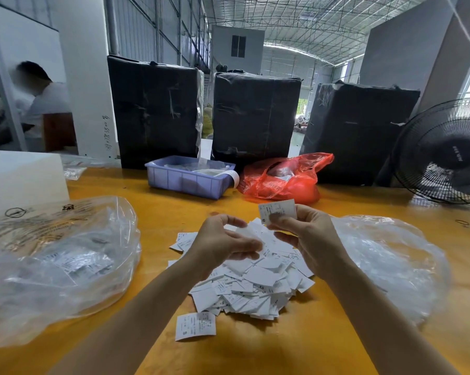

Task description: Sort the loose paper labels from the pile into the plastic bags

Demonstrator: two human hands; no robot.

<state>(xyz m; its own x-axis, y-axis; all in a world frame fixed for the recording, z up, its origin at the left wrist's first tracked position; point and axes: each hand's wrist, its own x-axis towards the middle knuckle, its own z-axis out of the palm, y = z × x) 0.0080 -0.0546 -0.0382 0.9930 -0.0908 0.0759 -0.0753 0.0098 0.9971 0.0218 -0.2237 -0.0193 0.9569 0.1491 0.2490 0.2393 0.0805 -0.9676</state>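
A pile of white paper labels [258, 277] lies on the yellow table [255, 347] in front of me. My right hand [304, 234] is raised over the pile and pinches a small stack of labels [277, 209] between thumb and fingers. My left hand [225, 244] hovers over the pile's left part with curled fingers; whether it holds a label is unclear. One single label marked S [195, 326] lies apart at the front. A clear plastic bag [52, 261] with labels inside sits at the left. Another clear plastic bag [391, 263] sits at the right.
A blue plastic bin [188, 180] and a red plastic bag [282, 180] stand behind the pile. Three black wrapped bales [255, 115] line the table's far edge. A black fan [445, 155] stands far right, a white box [22, 177] far left. A person sits at the back left.
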